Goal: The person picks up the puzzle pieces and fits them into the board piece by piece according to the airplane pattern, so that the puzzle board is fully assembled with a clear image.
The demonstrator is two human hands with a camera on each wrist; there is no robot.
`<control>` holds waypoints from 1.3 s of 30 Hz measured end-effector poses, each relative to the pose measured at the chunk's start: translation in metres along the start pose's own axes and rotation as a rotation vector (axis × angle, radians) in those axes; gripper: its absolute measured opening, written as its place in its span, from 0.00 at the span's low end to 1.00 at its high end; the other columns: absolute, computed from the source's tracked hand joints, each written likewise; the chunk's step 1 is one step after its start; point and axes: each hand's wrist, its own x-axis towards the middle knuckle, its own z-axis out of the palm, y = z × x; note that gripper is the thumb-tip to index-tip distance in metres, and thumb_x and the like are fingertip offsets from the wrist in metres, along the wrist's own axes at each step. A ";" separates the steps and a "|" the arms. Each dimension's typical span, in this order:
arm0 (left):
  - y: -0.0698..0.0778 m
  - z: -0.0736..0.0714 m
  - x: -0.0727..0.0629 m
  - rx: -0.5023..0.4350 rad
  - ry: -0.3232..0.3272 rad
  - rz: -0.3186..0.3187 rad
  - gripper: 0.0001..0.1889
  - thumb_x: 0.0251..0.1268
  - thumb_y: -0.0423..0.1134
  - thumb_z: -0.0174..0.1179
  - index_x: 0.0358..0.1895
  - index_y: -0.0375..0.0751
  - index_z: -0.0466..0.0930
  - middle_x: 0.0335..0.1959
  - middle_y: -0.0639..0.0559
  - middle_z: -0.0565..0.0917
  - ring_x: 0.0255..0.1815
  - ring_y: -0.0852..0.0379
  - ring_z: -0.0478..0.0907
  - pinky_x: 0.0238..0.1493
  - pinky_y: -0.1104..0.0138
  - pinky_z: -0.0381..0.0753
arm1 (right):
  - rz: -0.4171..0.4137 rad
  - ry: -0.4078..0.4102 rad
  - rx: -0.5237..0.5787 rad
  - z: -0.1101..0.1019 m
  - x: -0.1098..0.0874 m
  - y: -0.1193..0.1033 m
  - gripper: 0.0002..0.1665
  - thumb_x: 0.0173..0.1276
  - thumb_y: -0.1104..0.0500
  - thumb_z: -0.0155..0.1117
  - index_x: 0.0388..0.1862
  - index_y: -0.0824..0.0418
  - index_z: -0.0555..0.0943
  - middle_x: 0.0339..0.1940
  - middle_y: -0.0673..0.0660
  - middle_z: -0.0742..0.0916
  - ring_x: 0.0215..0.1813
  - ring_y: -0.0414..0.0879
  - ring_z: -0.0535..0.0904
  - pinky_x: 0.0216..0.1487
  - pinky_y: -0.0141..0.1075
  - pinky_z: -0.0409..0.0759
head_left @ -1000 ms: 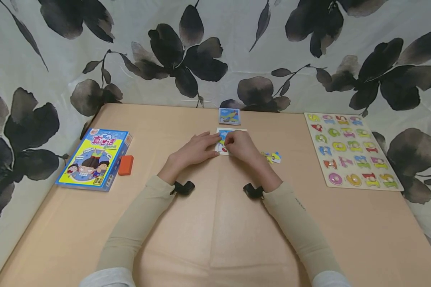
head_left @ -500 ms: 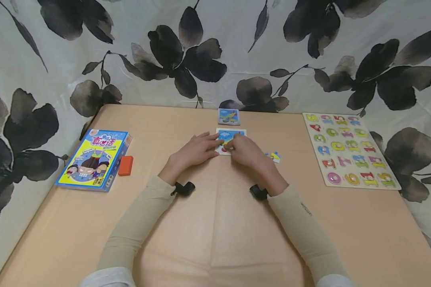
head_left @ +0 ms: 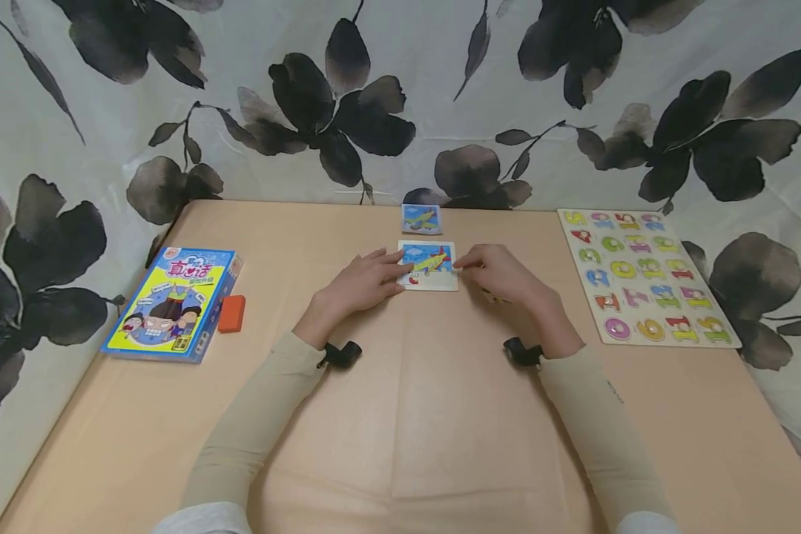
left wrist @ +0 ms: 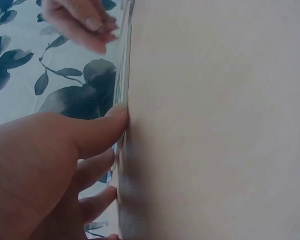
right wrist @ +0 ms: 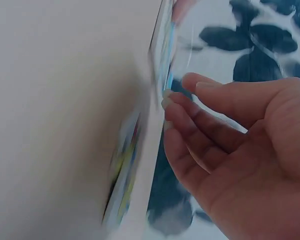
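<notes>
A small white-bordered puzzle board (head_left: pixel 434 282) with a yellow airplane on blue lies flat in the middle of the table. My left hand (head_left: pixel 363 282) rests at its left side, outstretched fingertips on the edge; the left wrist view has the thumb (left wrist: pixel 102 130) right at that edge. Just off the board's right side hovers my right hand (head_left: pixel 507 274), its fingers loosely bent. Nothing sits between its thumb and fingers (right wrist: pixel 177 145) in the right wrist view. Loose puzzle pieces (right wrist: pixel 122 172) lie beneath this hand, blurred there and mostly hidden in the head view.
Behind the board lies a small airplane picture card (head_left: pixel 421 219). A blue and yellow game box (head_left: pixel 170 304) and an orange block (head_left: pixel 231 314) are at the left. A board of colourful numbers and shapes (head_left: pixel 647 278) lies at the right, near the flowered cloth backdrop (head_left: pixel 254 170).
My right hand has moved from on top of the puzzle board to the right, over the loose pieces. More of the airplane picture shows now. The left hand has stayed at the board's left edge.
</notes>
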 end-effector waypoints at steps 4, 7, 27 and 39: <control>0.001 0.000 0.000 0.007 -0.006 -0.004 0.28 0.75 0.53 0.53 0.75 0.58 0.64 0.81 0.52 0.57 0.82 0.41 0.51 0.75 0.34 0.50 | 0.057 0.036 -0.031 -0.012 -0.013 0.023 0.19 0.71 0.62 0.58 0.58 0.64 0.83 0.48 0.61 0.85 0.46 0.53 0.78 0.51 0.45 0.80; 0.001 -0.001 -0.001 0.014 -0.003 -0.019 0.28 0.74 0.54 0.53 0.75 0.58 0.64 0.81 0.52 0.57 0.82 0.41 0.51 0.75 0.35 0.51 | 0.069 0.039 -0.037 -0.017 -0.020 0.034 0.19 0.68 0.65 0.60 0.57 0.65 0.83 0.51 0.63 0.84 0.51 0.55 0.77 0.58 0.49 0.78; -0.002 0.002 -0.002 -0.009 0.006 -0.036 0.28 0.75 0.55 0.52 0.75 0.57 0.65 0.81 0.52 0.57 0.82 0.41 0.51 0.75 0.35 0.50 | 0.263 0.002 -0.098 0.000 -0.024 0.010 0.20 0.61 0.67 0.67 0.53 0.62 0.79 0.48 0.62 0.81 0.49 0.55 0.73 0.47 0.41 0.76; 0.001 0.000 -0.002 -0.012 0.005 -0.029 0.29 0.74 0.55 0.52 0.75 0.57 0.64 0.81 0.52 0.57 0.82 0.41 0.51 0.76 0.35 0.50 | 0.153 0.021 -0.015 0.003 -0.019 0.012 0.12 0.59 0.68 0.70 0.43 0.65 0.84 0.39 0.60 0.82 0.42 0.52 0.74 0.38 0.36 0.74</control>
